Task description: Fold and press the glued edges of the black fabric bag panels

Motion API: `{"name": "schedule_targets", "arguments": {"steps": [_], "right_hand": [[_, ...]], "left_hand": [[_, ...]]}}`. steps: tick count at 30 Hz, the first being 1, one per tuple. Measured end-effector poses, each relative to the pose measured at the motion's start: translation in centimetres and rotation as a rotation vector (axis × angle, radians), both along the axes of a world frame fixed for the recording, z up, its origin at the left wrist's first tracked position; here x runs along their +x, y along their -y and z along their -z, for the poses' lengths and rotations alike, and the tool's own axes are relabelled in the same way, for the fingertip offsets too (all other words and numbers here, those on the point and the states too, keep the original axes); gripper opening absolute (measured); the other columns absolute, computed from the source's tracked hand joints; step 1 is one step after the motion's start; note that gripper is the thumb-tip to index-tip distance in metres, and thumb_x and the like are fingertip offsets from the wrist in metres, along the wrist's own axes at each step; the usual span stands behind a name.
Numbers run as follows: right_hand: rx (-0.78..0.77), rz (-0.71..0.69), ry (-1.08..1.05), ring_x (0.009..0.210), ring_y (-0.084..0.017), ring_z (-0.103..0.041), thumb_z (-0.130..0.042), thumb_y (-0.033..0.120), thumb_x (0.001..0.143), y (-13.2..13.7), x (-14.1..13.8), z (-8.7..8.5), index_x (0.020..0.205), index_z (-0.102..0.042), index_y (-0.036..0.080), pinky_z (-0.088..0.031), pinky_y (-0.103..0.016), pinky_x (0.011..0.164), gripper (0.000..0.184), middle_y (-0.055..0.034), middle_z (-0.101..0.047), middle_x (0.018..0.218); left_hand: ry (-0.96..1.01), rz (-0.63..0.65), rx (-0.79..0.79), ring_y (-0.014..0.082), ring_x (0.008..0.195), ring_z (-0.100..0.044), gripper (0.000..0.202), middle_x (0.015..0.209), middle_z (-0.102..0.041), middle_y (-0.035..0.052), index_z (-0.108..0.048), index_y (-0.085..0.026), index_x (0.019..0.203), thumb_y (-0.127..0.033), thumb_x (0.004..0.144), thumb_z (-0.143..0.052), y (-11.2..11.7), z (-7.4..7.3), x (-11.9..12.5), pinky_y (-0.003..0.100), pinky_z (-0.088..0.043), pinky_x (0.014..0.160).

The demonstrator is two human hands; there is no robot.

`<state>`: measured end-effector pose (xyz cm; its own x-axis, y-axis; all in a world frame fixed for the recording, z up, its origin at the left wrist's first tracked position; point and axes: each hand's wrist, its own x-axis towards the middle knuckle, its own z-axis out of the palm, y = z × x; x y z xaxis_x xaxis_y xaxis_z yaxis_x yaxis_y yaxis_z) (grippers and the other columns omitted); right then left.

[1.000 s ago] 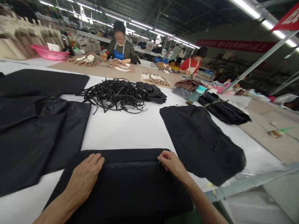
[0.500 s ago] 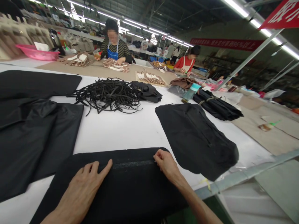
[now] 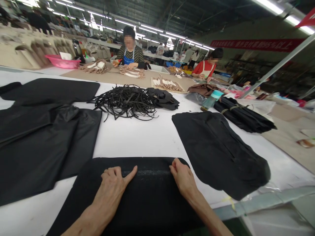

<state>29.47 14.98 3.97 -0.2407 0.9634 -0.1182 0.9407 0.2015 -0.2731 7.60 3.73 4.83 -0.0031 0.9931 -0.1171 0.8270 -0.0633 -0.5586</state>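
Observation:
A black fabric-like panel (image 3: 152, 209) with rounded corners lies in front of me at the table's near edge. Along its upper part runs a narrow band with a whitish, shiny smear (image 3: 150, 172). My left hand (image 3: 112, 185) rests on the panel, thumb stretched out along the left end of the smear and apart from the bent fingers. At the right end of the band, my right hand (image 3: 182, 177) has thumb and fingers pinched together close to the surface. Whatever lies between those fingertips is too small to make out.
Black panels (image 3: 36, 141) are piled at left, another black piece (image 3: 219, 150) lies right. Beyond are a heap of black strips (image 3: 128, 101), a bottle with a turquoise lid (image 3: 211, 100) and a tied black bundle (image 3: 243, 114). Two people (image 3: 130, 49) work across the table.
My view has turned slightly left, so the scene sits farther right. My left hand has slid rightward along the band, closer to my right hand, which stays pinched at the band's right end.

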Motion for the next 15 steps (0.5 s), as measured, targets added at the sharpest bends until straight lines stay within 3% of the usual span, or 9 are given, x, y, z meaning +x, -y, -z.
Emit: {"name": "schedule_targets", "arguments": {"steps": [3, 6, 9, 11, 15], "right_hand": [[0.107, -0.05, 0.251, 0.063, -0.02, -0.058, -0.042, 0.025, 0.091, 0.2, -0.1, -0.1, 0.089, -0.051, 0.02, -0.026, -0.028, 0.053, 0.01, -0.0035, -0.061, 0.068], [0.183, -0.05, 0.353, 0.062, -0.022, -0.06, -0.043, 0.03, 0.092, 0.2, 0.1, -0.1, 0.093, -0.053, 0.02, -0.026, -0.029, 0.05, 0.014, -0.0042, -0.062, 0.07], [0.317, -0.109, 0.346, 0.069, -0.022, -0.059, -0.045, 0.021, 0.09, 0.9, -0.4, -0.6, 0.086, -0.056, 0.02, -0.032, -0.03, 0.054, 0.012, -0.0053, -0.061, 0.078], [0.387, -0.22, 0.293, 0.076, -0.021, -0.057, -0.045, 0.011, 0.087, 1.9, -1.6, -0.9, 0.084, -0.058, 0.02, -0.037, -0.031, 0.062, 0.016, -0.0053, -0.06, 0.083], [0.383, -0.526, 0.093, 0.088, -0.02, -0.052, -0.048, 0.005, 0.083, 4.4, -5.3, -0.4, 0.108, -0.056, 0.023, -0.04, -0.032, 0.077, 0.032, -0.0042, -0.059, 0.101]], "left_hand": [[-0.014, -0.013, -0.005, 0.0241, 0.066, -0.062, 0.086, 0.079, -0.061, 0.0086, -0.016, -0.048, 0.135, 0.01, 0.073, -0.034, 0.0, -0.2, 0.2, 0.032, -0.044, 0.055], [-0.005, -0.031, -0.026, 0.0262, 0.07, -0.063, 0.086, 0.082, -0.063, 0.0103, -0.016, -0.047, 0.135, 0.009, 0.073, -0.034, 0.0, -0.2, 0.3, 0.033, -0.045, 0.055], [-0.022, -0.037, -0.015, 0.0275, 0.07, -0.064, 0.086, 0.084, -0.064, 0.012, -0.013, -0.047, 0.136, 0.008, 0.074, -0.035, 0.0, 0.2, 0.3, 0.034, -0.045, 0.055], [-0.042, -0.038, -0.007, 0.0283, 0.069, -0.064, 0.086, 0.083, -0.064, 0.0125, -0.011, -0.048, 0.136, 0.007, 0.075, -0.035, 0.0, 0.5, 0.3, 0.034, -0.045, 0.054], [-0.062, -0.04, 0.022, 0.0286, 0.069, -0.064, 0.083, 0.082, -0.064, 0.0125, -0.012, -0.047, 0.136, 0.005, 0.077, -0.035, 0.1, 0.9, 0.4, 0.034, -0.044, 0.054]]}}
